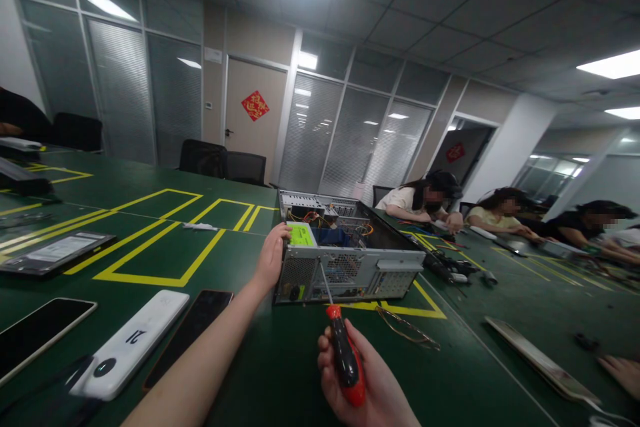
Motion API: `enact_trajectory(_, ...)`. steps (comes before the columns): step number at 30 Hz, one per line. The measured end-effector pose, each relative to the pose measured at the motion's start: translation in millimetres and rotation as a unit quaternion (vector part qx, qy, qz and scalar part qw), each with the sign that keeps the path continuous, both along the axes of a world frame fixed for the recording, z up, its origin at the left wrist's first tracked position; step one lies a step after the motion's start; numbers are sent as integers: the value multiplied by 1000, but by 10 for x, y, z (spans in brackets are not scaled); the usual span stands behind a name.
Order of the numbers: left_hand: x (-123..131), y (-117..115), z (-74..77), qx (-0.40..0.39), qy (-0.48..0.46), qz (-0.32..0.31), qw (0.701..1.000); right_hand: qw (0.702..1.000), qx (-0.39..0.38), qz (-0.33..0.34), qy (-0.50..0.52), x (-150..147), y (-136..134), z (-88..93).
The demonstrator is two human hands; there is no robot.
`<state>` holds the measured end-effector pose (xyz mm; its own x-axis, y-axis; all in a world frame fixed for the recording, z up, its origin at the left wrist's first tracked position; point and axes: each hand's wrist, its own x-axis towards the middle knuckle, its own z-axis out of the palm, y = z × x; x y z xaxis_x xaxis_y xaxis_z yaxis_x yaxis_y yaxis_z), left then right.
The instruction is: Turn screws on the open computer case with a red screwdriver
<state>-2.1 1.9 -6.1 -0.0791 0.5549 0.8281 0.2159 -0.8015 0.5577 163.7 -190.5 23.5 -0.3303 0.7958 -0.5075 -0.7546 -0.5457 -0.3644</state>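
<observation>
An opened computer case (387,260) lies on the green table, its metal back panel facing me and its inside parts and wires showing. My left hand (273,255) grips its near left corner, fingertips over the power supply with the bright green label (301,235). My right hand (357,373) is closed round a red and black screwdriver (346,357). The screwdriver's shaft points up and away, with its tip at the back panel beside the power supply's vent. Whether the tip sits in a screw is too small to tell.
Left of me lie a hard drive (55,250), a white power bank (133,343) and two phones (45,333). Eyeglasses (407,328) rest right of the screwdriver. Another phone (543,357) and a bundle of black cables (450,267) lie further right. Several people sit along the right side.
</observation>
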Motion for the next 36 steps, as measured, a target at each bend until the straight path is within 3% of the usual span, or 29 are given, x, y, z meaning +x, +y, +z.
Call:
enact_trajectory(8,2,0,-2,-3,-3,-3,1000,997,19,10,77,47,31,-59)
enact_trajectory(15,1,2,-6,-3,0,0,1000,1000,3,-12,-3,-16,25,-66)
enact_trajectory(23,2,8,-13,-4,0,-5,1000,996,-19,-5,91,10,36,-47)
enact_trajectory(26,2,16,-23,-10,1,-6,1000,998,-22,9,59,-7,35,-16)
enact_trajectory(30,0,14,-23,-8,2,-6,1000,1000,3,-26,3,-34,39,20)
enact_trajectory(36,1,9,-27,-6,5,-5,1000,998,4,-14,67,-3,29,11)
